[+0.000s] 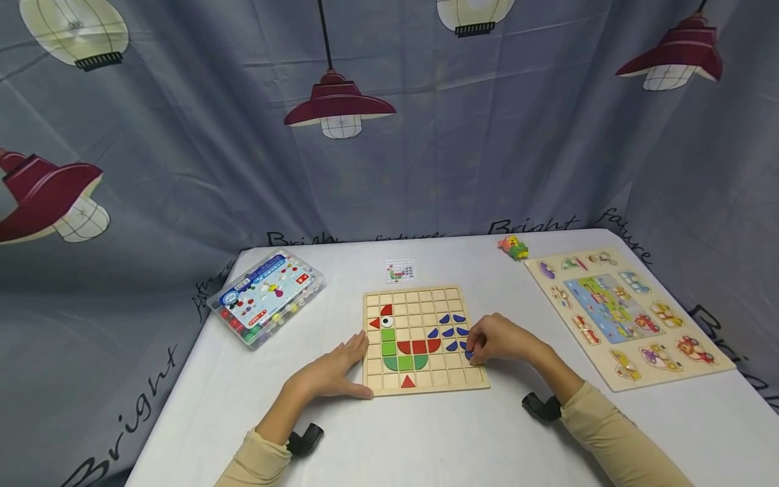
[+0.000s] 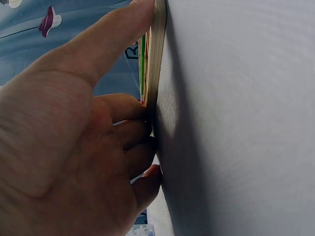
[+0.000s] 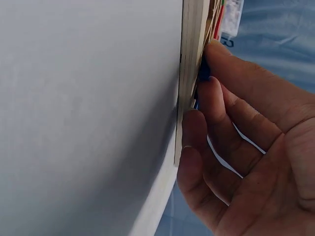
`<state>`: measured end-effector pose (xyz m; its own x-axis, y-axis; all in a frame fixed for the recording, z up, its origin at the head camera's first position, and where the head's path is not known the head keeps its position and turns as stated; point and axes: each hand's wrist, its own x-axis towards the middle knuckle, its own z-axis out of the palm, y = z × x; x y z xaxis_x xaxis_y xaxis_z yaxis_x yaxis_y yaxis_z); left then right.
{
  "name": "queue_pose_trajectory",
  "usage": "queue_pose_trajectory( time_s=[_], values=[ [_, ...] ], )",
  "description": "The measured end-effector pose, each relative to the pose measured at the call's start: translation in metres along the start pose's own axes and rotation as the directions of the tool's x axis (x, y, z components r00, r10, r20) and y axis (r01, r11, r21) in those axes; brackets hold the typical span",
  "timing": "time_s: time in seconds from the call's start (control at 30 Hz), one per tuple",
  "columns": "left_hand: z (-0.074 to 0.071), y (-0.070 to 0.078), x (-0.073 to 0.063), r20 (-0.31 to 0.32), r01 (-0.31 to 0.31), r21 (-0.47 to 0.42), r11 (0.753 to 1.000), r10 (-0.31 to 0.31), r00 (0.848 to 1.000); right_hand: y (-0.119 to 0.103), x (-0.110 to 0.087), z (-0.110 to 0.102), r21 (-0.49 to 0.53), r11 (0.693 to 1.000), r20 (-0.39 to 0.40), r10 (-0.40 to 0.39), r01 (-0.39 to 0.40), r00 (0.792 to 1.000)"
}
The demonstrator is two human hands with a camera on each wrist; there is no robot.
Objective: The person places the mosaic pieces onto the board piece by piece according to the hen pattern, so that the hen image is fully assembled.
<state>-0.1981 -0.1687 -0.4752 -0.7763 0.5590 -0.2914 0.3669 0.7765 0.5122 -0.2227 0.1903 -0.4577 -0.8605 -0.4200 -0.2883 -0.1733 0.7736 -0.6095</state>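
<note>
A wooden grid board (image 1: 380,381) lies on the table, with red, green, white and blue pieces forming a bird. Along its left edge rests my left hand (image 1: 331,370), fingers extended and thumb at the front left corner. The left wrist view shows that hand (image 2: 83,132) against the board's side (image 2: 156,64). At the board's right edge, my right hand (image 1: 496,339) pinches a blue piece (image 1: 468,355) between thumb and index finger. In the right wrist view the blue piece (image 3: 204,71) is mostly hidden by the fingertips. Several blue leaf-shaped pieces (image 1: 448,332) sit just left of this hand.
Behind the board lies a small picture card (image 1: 399,270) showing a similar bird. A clear case (image 1: 274,294) of colourful pieces stands at the left. On the right is a large wooden puzzle board (image 1: 615,375), with a small colourful toy (image 1: 514,247) by its far corner.
</note>
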Motion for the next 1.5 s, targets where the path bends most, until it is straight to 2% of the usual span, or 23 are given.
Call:
queue_pose_trajectory(
  time_s=[0.23, 0.47, 0.8, 1.5],
  values=[
    [-0.0005, 0.0008, -0.001, 0.0, -0.001, 0.005, 1.0, 0.001, 1.0, -0.0015, -0.0025, 0.0015, -0.007, 1.0, -0.008, -0.03, 0.03, 1.0],
    [-0.0003, 0.0019, -0.0003, 0.0, 0.001, 0.003, 1.0, -0.001, 1.0, -0.0041, -0.0051, 0.0027, -0.035, 0.999, -0.018, -0.017, 0.016, 1.0],
    [0.0013, 0.0013, -0.0019, 0.005, 0.0, 0.002, 1.0, 0.0, 1.0, -0.0048, -0.0068, 0.0042, -0.016, 1.0, 0.001, 0.012, -0.012, 1.0],
    [0.0035, 0.0004, -0.004, 0.007, -0.016, 0.011, 1.0, 0.016, 1.0, -0.0038, -0.0092, 0.0062, 0.015, 1.0, 0.004, 0.005, -0.005, 1.0]
  ],
)
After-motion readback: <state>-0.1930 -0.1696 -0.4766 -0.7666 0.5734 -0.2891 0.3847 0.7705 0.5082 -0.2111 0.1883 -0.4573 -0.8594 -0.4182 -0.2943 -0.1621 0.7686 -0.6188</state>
